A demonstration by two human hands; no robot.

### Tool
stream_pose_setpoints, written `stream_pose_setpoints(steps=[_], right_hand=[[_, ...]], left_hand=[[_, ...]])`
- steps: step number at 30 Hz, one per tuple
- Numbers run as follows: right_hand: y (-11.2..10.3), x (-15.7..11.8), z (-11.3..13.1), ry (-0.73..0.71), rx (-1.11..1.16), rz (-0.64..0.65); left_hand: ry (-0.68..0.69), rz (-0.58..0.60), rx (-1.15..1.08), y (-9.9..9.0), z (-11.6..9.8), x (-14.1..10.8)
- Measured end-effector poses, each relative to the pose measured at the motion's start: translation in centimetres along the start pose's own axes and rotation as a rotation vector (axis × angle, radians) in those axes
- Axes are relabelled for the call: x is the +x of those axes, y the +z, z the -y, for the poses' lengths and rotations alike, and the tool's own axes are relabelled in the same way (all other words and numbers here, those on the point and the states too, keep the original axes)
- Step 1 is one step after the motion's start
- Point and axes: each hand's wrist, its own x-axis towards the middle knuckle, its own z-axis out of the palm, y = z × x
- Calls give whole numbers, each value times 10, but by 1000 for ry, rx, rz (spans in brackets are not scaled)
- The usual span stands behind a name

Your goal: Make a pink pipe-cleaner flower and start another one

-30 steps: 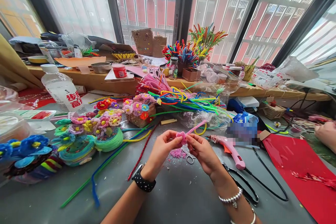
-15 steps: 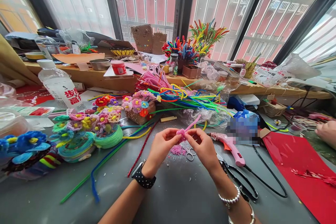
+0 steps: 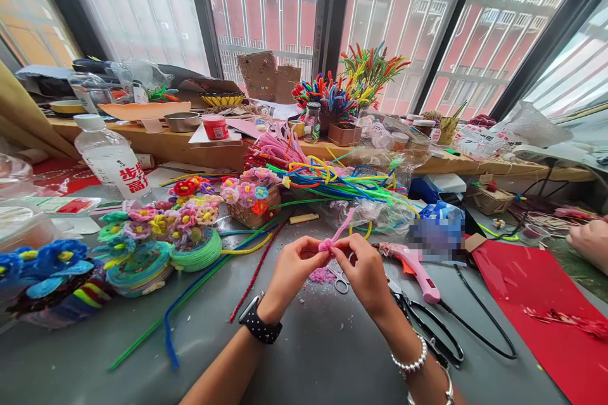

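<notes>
Between my hands, above the grey table (image 3: 304, 342), is a pink pipe cleaner (image 3: 327, 245) coiled into a small bunch, its loose end sticking up to the right. My left hand (image 3: 295, 266) pinches the coil from the left between thumb and fingers. From the other side my right hand (image 3: 361, 269) pinches it too, the fingertips of both hands almost meeting. Just beyond and below them lie small scissors (image 3: 341, 283) and a heap of pink fuzzy trimmings (image 3: 322, 275).
Right of my hands lie a pink glue gun (image 3: 418, 275), black-handled shears (image 3: 430, 323) and a red sheet (image 3: 536, 310). Pipe-cleaner flower baskets (image 3: 194, 234) and a water bottle (image 3: 111, 158) stand left. Loose pipe cleaners (image 3: 332, 180) are piled behind. Another person's hand (image 3: 589, 242) shows far right.
Both hands stay on the pink coil. My right hand has shifted slightly left with its fingers more bent, and the pipe cleaner's loose end stands steeper. The view has moved a little.
</notes>
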Motion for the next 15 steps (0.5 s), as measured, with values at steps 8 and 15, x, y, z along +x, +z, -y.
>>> stream_pose_setpoints(steps=[8, 15], right_hand=[[6, -3, 5, -143, -103, -139], [0, 2, -1, -116, -45, -50]], left_hand=[[-61, -2, -142, -1, 1, 0], [77, 27, 79, -4, -1, 2]])
